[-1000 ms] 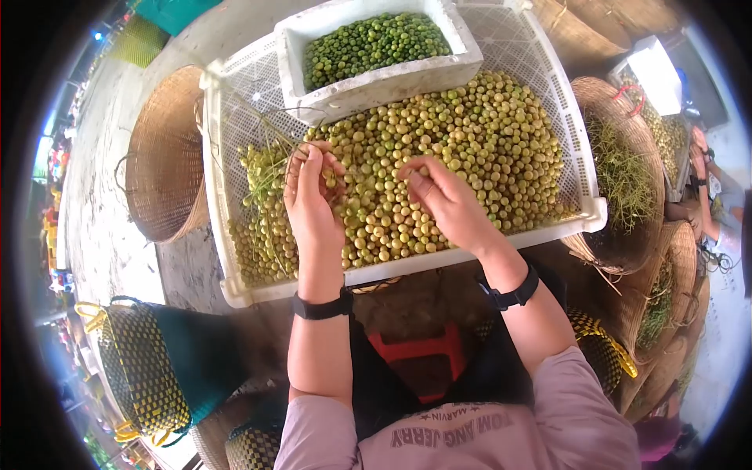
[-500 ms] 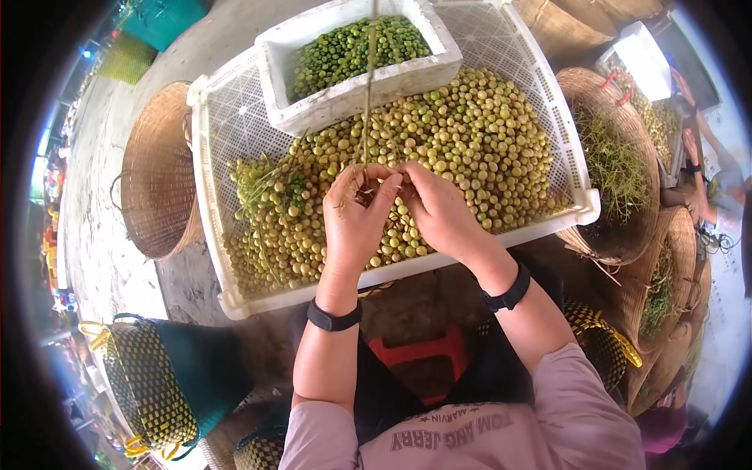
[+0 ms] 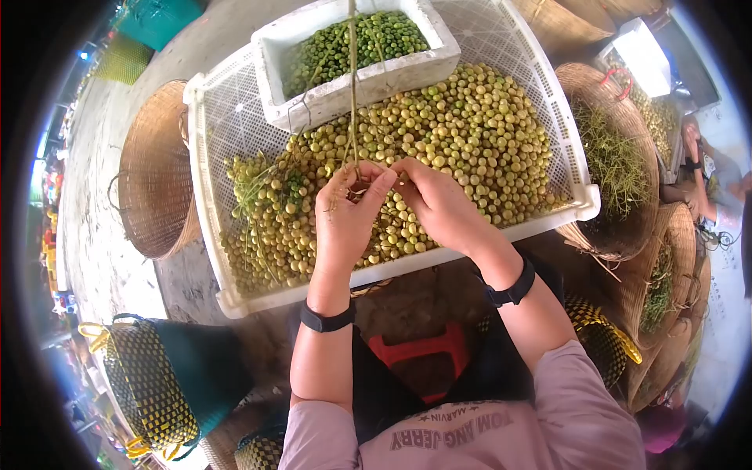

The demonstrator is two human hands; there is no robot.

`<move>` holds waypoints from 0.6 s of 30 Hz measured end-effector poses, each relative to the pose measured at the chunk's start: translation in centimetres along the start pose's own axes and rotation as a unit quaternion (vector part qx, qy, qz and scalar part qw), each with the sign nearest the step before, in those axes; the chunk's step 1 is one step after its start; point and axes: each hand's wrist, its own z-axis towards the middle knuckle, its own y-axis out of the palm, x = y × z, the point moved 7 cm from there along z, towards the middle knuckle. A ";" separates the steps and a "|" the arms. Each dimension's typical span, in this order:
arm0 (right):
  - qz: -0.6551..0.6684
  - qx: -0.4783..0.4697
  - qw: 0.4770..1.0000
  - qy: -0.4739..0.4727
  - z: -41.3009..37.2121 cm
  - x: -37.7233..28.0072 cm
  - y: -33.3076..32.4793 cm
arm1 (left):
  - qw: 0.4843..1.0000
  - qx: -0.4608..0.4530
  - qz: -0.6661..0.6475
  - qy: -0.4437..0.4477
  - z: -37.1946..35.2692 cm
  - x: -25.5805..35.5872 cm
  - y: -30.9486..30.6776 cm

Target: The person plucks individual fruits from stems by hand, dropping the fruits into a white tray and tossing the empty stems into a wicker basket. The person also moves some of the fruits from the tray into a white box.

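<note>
My left hand (image 3: 348,207) is closed around a long thin fruit stem (image 3: 353,94), which stands up past the foam box. Small twig ends poke out between its fingers. My right hand (image 3: 442,205) meets it, thumb and fingers pinched together at the twigs; what lies in that pinch is too small to make out. Below both hands, small round yellow-green fruits (image 3: 486,141) cover much of a white plastic crate (image 3: 235,117). Smaller green fruits (image 3: 368,47) fill a white foam box (image 3: 337,98) resting on the crate's far side.
A wicker basket (image 3: 157,172) stands left of the crate. On the right, another basket (image 3: 638,141) holds bare stems (image 3: 611,164). A black-and-yellow woven basket (image 3: 145,384) sits at lower left, a red stool (image 3: 423,352) below me. Another person's arm (image 3: 697,172) shows at far right.
Both hands have shifted slightly, the left one a little to the left with the stem. The right hand has turned somewhat, its fingers still pinched near the left fingertips.
</note>
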 end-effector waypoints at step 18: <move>-0.195 0.046 0.979 -0.027 -0.2 0.8 0.0 | 0.955 0.087 0.193 0.207 -0.7 1.7 0.7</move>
